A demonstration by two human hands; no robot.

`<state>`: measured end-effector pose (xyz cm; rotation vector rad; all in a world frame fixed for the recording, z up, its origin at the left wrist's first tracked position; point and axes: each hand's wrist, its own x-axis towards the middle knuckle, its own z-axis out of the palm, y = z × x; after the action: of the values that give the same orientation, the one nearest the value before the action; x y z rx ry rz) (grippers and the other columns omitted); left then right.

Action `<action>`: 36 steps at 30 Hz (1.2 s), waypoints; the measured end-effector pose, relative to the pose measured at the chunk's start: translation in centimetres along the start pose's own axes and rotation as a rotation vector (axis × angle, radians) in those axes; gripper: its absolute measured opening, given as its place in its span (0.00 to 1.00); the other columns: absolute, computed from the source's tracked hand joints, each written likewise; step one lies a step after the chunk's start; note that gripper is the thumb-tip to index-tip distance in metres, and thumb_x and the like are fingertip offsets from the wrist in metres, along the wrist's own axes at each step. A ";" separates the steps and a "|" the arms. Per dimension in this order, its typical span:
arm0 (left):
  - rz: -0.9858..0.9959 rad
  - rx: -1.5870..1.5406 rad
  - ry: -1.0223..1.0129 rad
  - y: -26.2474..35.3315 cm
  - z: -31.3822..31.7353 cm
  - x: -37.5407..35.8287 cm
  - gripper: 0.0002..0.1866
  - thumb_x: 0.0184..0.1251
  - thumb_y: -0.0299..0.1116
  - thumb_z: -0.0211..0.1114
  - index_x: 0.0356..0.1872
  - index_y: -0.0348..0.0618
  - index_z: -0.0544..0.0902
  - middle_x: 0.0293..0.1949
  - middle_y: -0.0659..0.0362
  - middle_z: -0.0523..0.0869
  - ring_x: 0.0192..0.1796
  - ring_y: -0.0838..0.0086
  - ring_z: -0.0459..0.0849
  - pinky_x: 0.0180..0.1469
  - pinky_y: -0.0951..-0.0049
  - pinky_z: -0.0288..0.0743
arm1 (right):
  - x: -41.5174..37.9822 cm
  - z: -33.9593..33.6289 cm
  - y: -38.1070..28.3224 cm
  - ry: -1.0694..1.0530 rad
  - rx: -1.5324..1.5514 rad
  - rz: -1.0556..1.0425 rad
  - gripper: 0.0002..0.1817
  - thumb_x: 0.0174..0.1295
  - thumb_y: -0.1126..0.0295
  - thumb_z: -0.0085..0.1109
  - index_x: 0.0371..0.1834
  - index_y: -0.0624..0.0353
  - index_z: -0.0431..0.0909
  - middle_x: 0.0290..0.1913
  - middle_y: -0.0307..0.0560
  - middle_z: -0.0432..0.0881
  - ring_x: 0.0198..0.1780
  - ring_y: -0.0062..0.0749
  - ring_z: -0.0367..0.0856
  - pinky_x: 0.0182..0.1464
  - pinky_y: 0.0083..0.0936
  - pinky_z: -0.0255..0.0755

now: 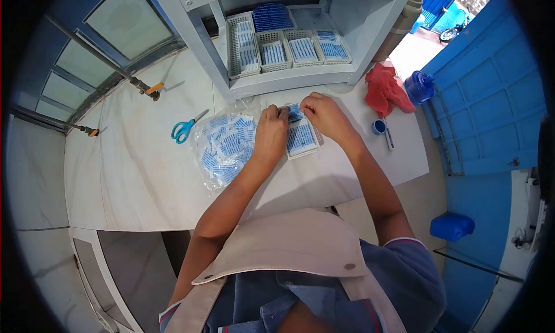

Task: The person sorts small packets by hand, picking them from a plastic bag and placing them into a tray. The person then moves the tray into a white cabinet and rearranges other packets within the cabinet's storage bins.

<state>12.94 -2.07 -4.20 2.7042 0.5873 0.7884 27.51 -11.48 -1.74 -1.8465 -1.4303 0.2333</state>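
Observation:
A small white basket (319, 137) on the table holds flat white packets (302, 137) with blue print, laid in a row. Over its far end my left hand (270, 133) is closed, fingertips on a blue-printed packet (295, 113). From the other side my right hand (325, 118) pinches at the edge of this packet, its fingers curled and partly hidden. Left of the basket, close to my left wrist, lies a clear plastic bag (226, 148) full of loose packets of the same kind.
Teal-handled scissors (184, 130) lie left of the bag. A grey shelf (289, 81) behind holds several baskets of packets (303, 50). To the right are a red cloth (384, 90), a small round container (378, 127), a marker (389, 139) and a blue jug (419, 87).

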 end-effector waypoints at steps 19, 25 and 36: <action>-0.100 -0.163 0.058 -0.3 -0.3 0.0 0.10 0.53 0.20 0.61 0.38 0.34 0.81 0.31 0.48 0.77 0.37 0.54 0.79 0.41 0.59 0.75 | 1.6 -0.5 -0.2 -0.199 -0.007 -0.072 0.04 0.55 0.79 0.56 0.33 0.64 0.74 0.33 0.53 0.78 0.37 0.47 0.77 0.40 0.36 0.70; -0.084 -0.161 0.027 -0.4 -0.5 0.4 0.09 0.53 0.20 0.61 0.36 0.34 0.82 0.31 0.48 0.77 0.37 0.54 0.79 0.41 0.59 0.75 | 1.8 -0.1 0.8 -0.232 -0.088 -0.173 0.05 0.54 0.79 0.56 0.34 0.64 0.74 0.35 0.52 0.78 0.42 0.48 0.77 0.44 0.38 0.70; -0.002 -0.094 -0.008 -0.3 0.1 0.4 0.07 0.48 0.19 0.60 0.30 0.34 0.78 0.32 0.48 0.76 0.40 0.53 0.78 0.42 0.59 0.75 | 0.4 0.0 -0.1 -0.211 -0.324 -0.223 0.09 0.51 0.80 0.56 0.36 0.62 0.81 0.36 0.48 0.77 0.45 0.42 0.75 0.48 0.34 0.71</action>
<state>13.18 -1.67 -4.18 2.6199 0.5374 0.7841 27.55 -11.12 -1.54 -1.9381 -1.8977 0.0892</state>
